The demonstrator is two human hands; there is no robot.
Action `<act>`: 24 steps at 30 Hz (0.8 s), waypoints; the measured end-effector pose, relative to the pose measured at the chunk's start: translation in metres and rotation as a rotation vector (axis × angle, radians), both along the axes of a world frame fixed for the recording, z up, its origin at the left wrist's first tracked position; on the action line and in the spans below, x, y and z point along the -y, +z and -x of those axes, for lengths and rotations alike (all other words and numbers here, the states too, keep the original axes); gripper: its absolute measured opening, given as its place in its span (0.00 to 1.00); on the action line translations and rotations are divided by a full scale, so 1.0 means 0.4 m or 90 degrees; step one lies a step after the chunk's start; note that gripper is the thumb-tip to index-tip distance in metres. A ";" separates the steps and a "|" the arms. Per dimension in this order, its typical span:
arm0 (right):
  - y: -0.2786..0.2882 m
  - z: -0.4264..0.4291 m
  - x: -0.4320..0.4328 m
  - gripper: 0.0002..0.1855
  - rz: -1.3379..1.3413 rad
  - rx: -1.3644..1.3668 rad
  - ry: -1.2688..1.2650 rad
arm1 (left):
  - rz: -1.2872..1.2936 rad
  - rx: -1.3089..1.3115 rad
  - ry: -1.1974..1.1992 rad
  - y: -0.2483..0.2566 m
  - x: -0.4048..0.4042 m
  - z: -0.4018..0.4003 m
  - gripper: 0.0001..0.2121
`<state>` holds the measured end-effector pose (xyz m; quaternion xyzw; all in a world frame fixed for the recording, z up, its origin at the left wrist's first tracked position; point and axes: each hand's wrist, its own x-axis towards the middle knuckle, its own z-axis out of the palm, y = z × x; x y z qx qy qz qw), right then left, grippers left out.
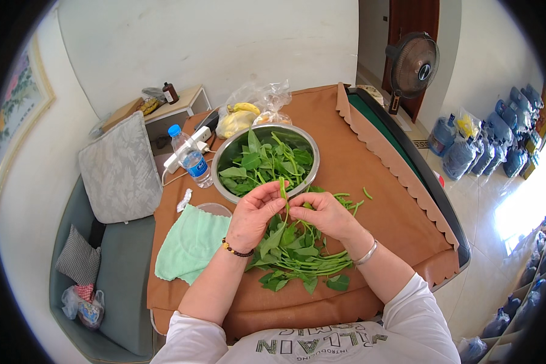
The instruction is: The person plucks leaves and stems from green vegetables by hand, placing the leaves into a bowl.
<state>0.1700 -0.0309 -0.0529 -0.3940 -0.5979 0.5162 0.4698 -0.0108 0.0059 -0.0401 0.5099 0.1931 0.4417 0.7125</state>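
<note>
Between the fingers of my left hand [265, 207] is a green vegetable stem [282, 191], its top end pointing up past the thumb. My right hand [321, 211] pinches the same sprig lower down, close beside the left fingertips. Just beyond both hands stands a round stainless steel bowl [221, 185], partly filled with picked leaves and short stems [266, 159]. Under my wrists a loose pile of long-stemmed leafy greens [300, 255] lies on the brown table cover [391, 227]. Several short stem pieces [357, 207] are scattered right of the pile.
Left of the bowl are a water bottle [191, 157], a white power strip [175, 161] and a mint-green cloth [186, 250] partly over a clear round lid. Bagged bananas [239, 120] sit behind the bowl. A sofa [123, 273] adjoins the left side; a fan [412, 66] stands back right.
</note>
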 end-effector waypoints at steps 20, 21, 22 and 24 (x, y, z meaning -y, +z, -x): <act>0.022 0.006 0.015 0.07 -0.048 0.066 -0.005 | 0.179 0.055 -0.102 -0.030 -0.028 0.008 0.11; 0.025 0.008 0.018 0.07 -0.058 0.069 -0.012 | 0.164 0.053 -0.100 -0.035 -0.029 0.007 0.11; 0.027 0.011 0.020 0.07 -0.068 0.073 -0.020 | 0.149 0.052 -0.098 -0.036 -0.028 0.007 0.10; 0.023 0.021 0.027 0.06 -0.138 0.148 -0.102 | 0.049 -0.028 -0.002 -0.029 -0.006 -0.009 0.09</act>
